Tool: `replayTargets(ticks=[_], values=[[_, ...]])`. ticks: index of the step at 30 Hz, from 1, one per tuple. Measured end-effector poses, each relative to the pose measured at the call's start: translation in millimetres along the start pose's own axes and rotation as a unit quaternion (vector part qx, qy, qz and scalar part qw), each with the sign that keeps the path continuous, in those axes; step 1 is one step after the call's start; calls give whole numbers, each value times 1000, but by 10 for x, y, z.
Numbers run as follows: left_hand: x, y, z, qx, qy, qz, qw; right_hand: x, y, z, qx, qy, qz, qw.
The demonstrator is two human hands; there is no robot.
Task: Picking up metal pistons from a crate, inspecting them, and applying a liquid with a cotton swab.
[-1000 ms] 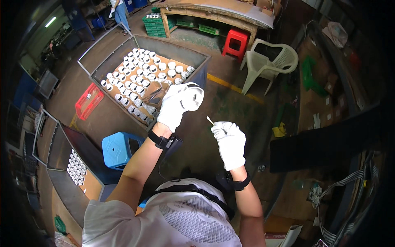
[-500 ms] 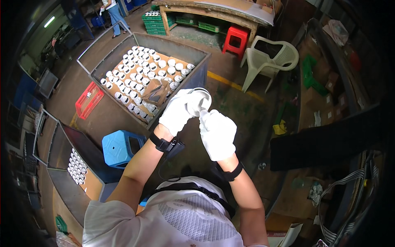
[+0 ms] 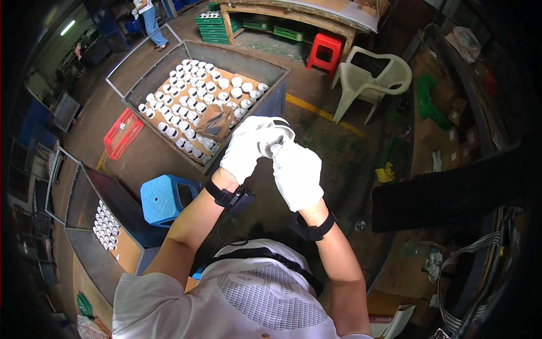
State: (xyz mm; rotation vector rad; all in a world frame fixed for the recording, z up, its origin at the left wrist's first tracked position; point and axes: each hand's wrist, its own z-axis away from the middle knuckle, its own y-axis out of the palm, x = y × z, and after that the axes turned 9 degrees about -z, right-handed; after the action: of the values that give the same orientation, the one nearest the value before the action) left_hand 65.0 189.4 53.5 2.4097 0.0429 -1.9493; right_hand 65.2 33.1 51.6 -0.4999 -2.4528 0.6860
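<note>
Two gloved hands, left hand (image 3: 244, 148) and right hand (image 3: 297, 175), close around one white cylinder (image 3: 275, 134).

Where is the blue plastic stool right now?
In the head view, the blue stool stands on the floor at lower left, just left of the person's left forearm, below the big bin of white cylinders.

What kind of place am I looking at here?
Likely a factory or workshop floor: a metal bin packed with rows of white parts, stacked green crates, and a yellow floor line.
</note>
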Motion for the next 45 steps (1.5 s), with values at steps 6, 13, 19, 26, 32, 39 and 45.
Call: replayTargets(ticks=[6, 13, 19, 26, 32, 39, 45], values=[[91, 2, -12, 4, 27, -67, 997, -7, -26, 14, 24, -23, 29, 999], [85, 1, -4, 12, -8, -22, 1000, 18, -66, 40, 84, 4, 120, 989], [191, -6, 1, 19, -21, -25, 999, -26, -58, 78, 84, -1, 95, 992], [71, 29, 17, 11, -96, 82, 992, -34, -49, 107, 84, -14, 141, 986], [78, 30, 32, 10, -149, 134, 980, -44, -79, 123, 98, -18, 140, 985], [89, 7, 36, 31, -70, 69, 995, -7, -73, 111, 89, 1, 149, 985], [222, 8, -20, 54, 45, -141, 988, -56, -88, 134, 80, 12, 86, 993]])
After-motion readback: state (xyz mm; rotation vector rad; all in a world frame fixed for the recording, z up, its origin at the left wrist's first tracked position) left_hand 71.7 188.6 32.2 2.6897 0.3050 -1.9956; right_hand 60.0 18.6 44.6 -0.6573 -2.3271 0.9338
